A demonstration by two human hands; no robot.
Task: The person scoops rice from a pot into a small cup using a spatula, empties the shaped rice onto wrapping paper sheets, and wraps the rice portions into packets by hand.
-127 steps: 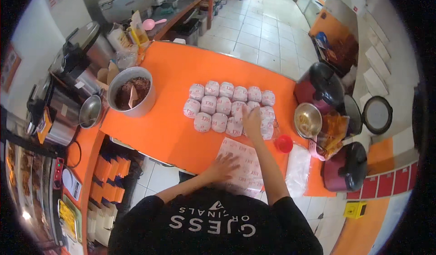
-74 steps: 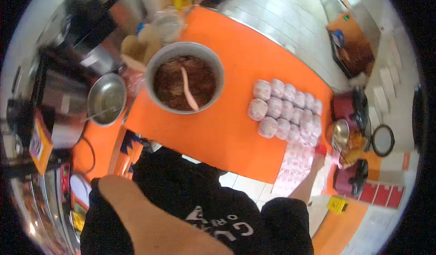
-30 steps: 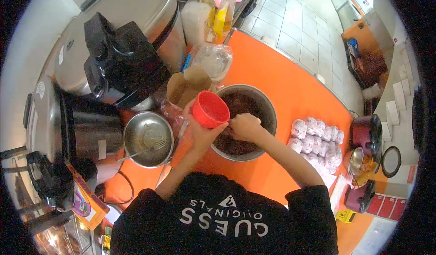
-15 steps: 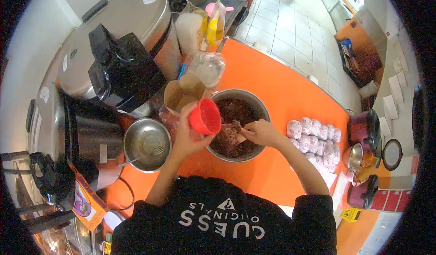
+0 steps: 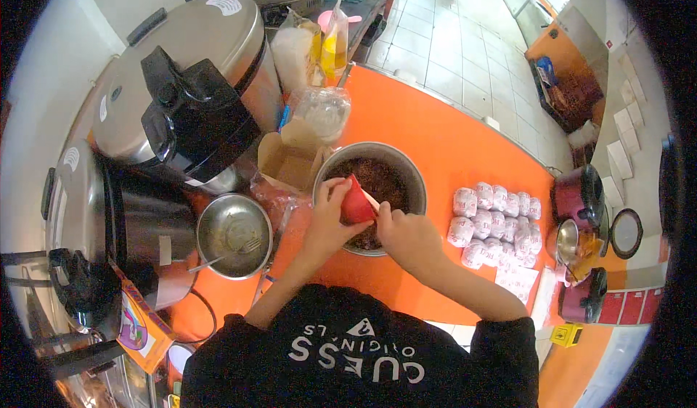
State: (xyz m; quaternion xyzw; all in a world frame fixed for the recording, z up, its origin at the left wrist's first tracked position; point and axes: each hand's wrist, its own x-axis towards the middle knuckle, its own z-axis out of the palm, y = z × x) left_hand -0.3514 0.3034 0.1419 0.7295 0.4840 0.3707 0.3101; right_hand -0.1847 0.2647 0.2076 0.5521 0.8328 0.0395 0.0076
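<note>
My left hand (image 5: pixel 329 219) grips a red cup (image 5: pixel 356 205) above a round metal pot (image 5: pixel 417 186). The cup is tilted, its mouth turned toward my right hand. Dark brown, crumbly food (image 5: pixel 381 176) fills the lower part of the pot. My right hand (image 5: pixel 406 237) is closed around a pale flat utensil (image 5: pixel 370 200), like a spatula or paddle, whose blade lies against the cup's mouth. What is inside the cup is hidden. An open brown cardboard box (image 5: pixel 287 165) sits just left of the pot.
Left of my forearm, a steel bowl (image 5: pixel 210 252) holds a fork. Large metal cookers (image 5: pixel 239 38) crowd the left side. Several paper-wrapped round bundles (image 5: pixel 482 223) stand in rows on the orange counter (image 5: pixel 450 143). Plastic bags (image 5: pixel 323 110) lie behind the box.
The red cup has moved right and tipped, so its mouth no longer faces up. My right hand has brought the utensil from the food up to the cup.
</note>
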